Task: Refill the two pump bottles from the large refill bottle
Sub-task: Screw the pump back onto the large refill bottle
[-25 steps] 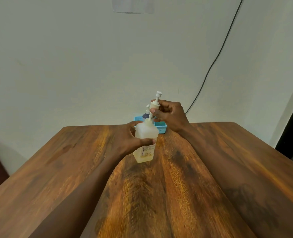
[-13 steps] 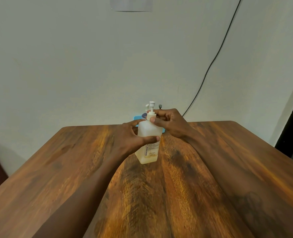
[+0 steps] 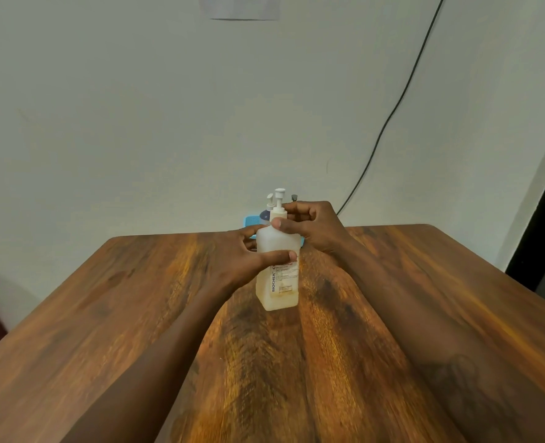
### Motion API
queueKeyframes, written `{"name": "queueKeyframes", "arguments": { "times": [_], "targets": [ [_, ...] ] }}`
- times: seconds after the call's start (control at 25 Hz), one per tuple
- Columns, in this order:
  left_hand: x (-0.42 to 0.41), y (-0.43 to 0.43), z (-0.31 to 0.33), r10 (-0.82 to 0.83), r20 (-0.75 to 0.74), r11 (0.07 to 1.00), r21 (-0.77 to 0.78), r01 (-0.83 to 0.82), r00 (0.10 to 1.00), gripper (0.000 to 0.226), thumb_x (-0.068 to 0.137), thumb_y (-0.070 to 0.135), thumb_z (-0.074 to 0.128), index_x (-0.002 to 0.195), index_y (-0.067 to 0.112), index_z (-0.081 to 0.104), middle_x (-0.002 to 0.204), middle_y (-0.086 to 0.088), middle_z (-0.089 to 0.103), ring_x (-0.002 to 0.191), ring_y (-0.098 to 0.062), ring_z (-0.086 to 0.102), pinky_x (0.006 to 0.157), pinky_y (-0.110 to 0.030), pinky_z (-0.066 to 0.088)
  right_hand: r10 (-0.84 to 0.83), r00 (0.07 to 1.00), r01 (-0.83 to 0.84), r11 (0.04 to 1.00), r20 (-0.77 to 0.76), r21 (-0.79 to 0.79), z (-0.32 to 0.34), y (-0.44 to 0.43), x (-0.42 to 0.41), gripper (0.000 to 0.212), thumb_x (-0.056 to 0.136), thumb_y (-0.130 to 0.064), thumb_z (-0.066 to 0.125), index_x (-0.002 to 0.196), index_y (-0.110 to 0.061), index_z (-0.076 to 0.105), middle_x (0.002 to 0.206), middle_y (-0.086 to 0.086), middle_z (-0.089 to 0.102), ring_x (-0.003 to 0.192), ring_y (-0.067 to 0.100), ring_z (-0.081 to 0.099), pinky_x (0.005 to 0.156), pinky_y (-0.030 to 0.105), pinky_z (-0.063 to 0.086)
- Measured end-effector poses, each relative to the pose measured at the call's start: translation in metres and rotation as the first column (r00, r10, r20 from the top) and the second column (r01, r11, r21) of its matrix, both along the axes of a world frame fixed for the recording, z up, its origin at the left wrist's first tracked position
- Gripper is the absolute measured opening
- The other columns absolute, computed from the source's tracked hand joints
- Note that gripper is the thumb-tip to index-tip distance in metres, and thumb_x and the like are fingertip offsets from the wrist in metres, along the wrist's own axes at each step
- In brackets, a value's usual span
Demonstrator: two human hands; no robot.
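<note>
Nearest the camera, two bare forearms reach forward over a brown wooden table (image 3: 105, 314) and meet at one pump bottle (image 3: 279, 282), a pale translucent one with a printed label on its front. Its base appears to sit on the wood, directly below both grips, and its lower part looks yellowish.

The left hand (image 3: 242, 260) grips the bottle's body from the left side, with the thumb laid across the front above the label and the fingers wrapped round the back. Just above that grip, the right hand (image 3: 312, 228) comes in from the right and pinches the white pump collar (image 3: 278, 215) at the neck, thumb in front and fingers curled round behind it. The pump head (image 3: 279, 196) rises upright out of the top of this pinch.

Behind the two hands and partly hidden by them, a blue tray (image 3: 251, 219) sits at the far edge of the table. A second pump bottle (image 3: 266, 214), with a darker body and a white pump, shows just left of the held collar.

Farther back is a pale wall. A black cable (image 3: 392, 113) runs up it, away to the right of the right hand, and a sheet of paper (image 3: 242, 8) hangs high above the grips.
</note>
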State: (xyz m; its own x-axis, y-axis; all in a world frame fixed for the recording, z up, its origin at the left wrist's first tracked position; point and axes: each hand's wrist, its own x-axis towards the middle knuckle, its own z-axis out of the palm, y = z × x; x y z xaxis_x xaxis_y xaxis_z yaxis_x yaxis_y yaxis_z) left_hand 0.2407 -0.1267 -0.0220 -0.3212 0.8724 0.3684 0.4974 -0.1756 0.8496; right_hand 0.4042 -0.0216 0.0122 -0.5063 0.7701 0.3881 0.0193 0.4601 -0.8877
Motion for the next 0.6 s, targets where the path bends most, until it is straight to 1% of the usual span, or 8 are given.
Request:
{"name": "queueKeyframes", "arguments": {
  "times": [0.12, 0.2, 0.32, 0.4, 0.44, 0.48, 0.52, 0.6],
  "targets": [
    [-0.003, 0.000, 0.000, -0.046, 0.003, 0.999, -0.029, 0.046, 0.999, 0.073, 0.066, 0.046, 0.095, 0.130, 0.022, 0.068, 0.119, 0.001, 0.076, 0.105, -0.018, 0.075, 0.090, -0.046, 0.063, 0.101, 0.995, -0.102, 0.993, -0.026, -0.053, -0.002, 0.002, 0.004, 0.030, 0.088, -0.017, 0.081, 0.116, -0.022, 0.074, 0.108, -0.009, 0.078, 0.107, 0.013, 0.074, 0.087, 0.031, 0.063],
    [-0.002, -0.001, 0.002, -0.017, -0.031, 1.000, -0.002, 0.017, 0.999, 0.073, 0.066, 0.048, 0.095, 0.129, 0.020, 0.070, 0.118, 0.001, 0.076, 0.104, -0.018, 0.075, 0.089, -0.045, 0.063, 0.064, 0.998, -0.064, 0.996, -0.001, -0.056, 0.002, 0.002, 0.004, 0.033, 0.083, -0.020, 0.086, 0.114, -0.020, 0.075, 0.102, -0.012, 0.079, 0.102, 0.012, 0.075, 0.082, 0.026, 0.063],
    [0.002, -0.002, 0.006, 0.035, -0.096, 0.998, 0.049, -0.031, 0.995, 0.075, 0.063, 0.055, 0.094, 0.127, 0.022, 0.072, 0.116, 0.002, 0.077, 0.101, -0.015, 0.074, 0.086, -0.042, 0.064, -0.096, 0.995, 0.097, 0.995, 0.026, -0.013, 0.011, -0.002, 0.001, 0.040, 0.061, -0.040, 0.098, 0.090, -0.023, 0.076, 0.087, -0.010, 0.079, 0.082, 0.006, 0.076, 0.068, 0.020, 0.061],
    [0.005, -0.002, 0.007, 0.034, -0.155, 0.998, 0.060, -0.026, 0.987, 0.077, 0.062, 0.061, 0.092, 0.127, 0.025, 0.072, 0.114, 0.004, 0.077, 0.099, -0.013, 0.074, 0.084, -0.041, 0.064, -0.207, 0.973, 0.204, 0.978, 0.102, 0.037, 0.016, -0.004, -0.001, 0.058, 0.046, -0.058, 0.097, 0.078, -0.019, 0.069, 0.084, -0.003, 0.076, 0.075, 0.009, 0.072, 0.065, 0.027, 0.061],
    [0.006, -0.002, 0.007, 0.035, -0.177, 0.998, 0.060, -0.025, 0.984, 0.078, 0.062, 0.062, 0.091, 0.127, 0.026, 0.071, 0.114, 0.004, 0.077, 0.099, -0.012, 0.074, 0.084, -0.041, 0.064, -0.235, 0.959, 0.228, 0.972, 0.159, 0.059, 0.017, -0.005, -0.002, 0.065, 0.043, -0.065, 0.094, 0.077, -0.018, 0.066, 0.086, 0.002, 0.075, 0.077, 0.012, 0.070, 0.067, 0.032, 0.061],
    [0.006, -0.002, 0.007, 0.041, -0.187, 0.998, 0.063, -0.029, 0.982, 0.078, 0.061, 0.063, 0.091, 0.128, 0.026, 0.071, 0.115, 0.004, 0.077, 0.099, -0.012, 0.074, 0.084, -0.041, 0.064, -0.244, 0.946, 0.232, 0.969, 0.214, 0.081, 0.017, -0.006, -0.003, 0.070, 0.043, -0.071, 0.090, 0.082, -0.018, 0.065, 0.090, 0.003, 0.074, 0.080, 0.013, 0.069, 0.070, 0.035, 0.061],
    [0.007, -0.001, 0.007, 0.050, -0.183, 0.997, 0.072, -0.038, 0.982, 0.079, 0.061, 0.064, 0.090, 0.128, 0.026, 0.071, 0.115, 0.004, 0.077, 0.099, -0.012, 0.074, 0.084, -0.041, 0.064, -0.232, 0.940, 0.216, 0.972, 0.249, 0.092, 0.017, -0.007, -0.004, 0.075, 0.047, -0.075, 0.087, 0.093, -0.019, 0.067, 0.096, 0.001, 0.074, 0.085, 0.012, 0.070, 0.073, 0.035, 0.060],
    [0.006, 0.000, 0.008, 0.074, -0.169, 0.994, 0.095, -0.058, 0.983, 0.080, 0.060, 0.066, 0.090, 0.127, 0.026, 0.071, 0.115, 0.004, 0.077, 0.098, -0.011, 0.074, 0.083, -0.039, 0.064, -0.124, 0.973, 0.119, 0.992, 0.197, 0.038, 0.017, -0.009, -0.005, 0.076, 0.065, -0.070, 0.084, 0.122, -0.023, 0.064, 0.113, -0.007, 0.072, 0.097, 0.006, 0.071, 0.078, 0.026, 0.061]
  ]
}}
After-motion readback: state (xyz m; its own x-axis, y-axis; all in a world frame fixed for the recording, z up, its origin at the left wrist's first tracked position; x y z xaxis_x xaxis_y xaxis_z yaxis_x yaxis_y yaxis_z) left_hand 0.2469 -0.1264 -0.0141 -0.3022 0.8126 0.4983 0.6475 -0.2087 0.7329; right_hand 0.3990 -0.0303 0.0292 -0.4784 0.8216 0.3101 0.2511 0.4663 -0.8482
